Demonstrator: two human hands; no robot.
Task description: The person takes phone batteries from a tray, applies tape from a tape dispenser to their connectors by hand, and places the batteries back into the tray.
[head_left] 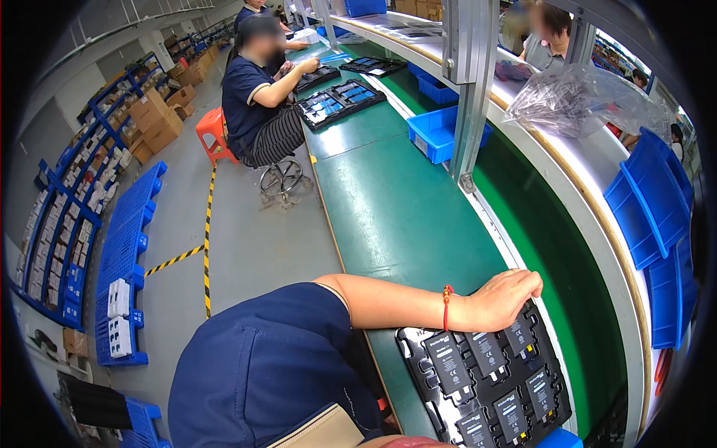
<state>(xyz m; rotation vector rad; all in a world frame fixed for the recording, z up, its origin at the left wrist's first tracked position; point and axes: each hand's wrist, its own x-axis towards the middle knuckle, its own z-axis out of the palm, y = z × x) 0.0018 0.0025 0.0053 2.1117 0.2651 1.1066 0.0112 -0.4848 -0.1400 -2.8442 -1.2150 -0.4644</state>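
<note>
Left hand [503, 300], wearer's own, fingers curled over the far end of a black tray [426, 373], whether gripping anything cannot be told; tray on green bench [403, 201], dark flat batteries [448, 364] in its recesses

Batteries [448, 364] in tray [414, 354] — tray on bench [403, 216]

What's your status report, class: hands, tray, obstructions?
Left hand over black tray, grip hidden. Right hand unseen. Black batteries in slots. Left hand hides part of tray.
</note>
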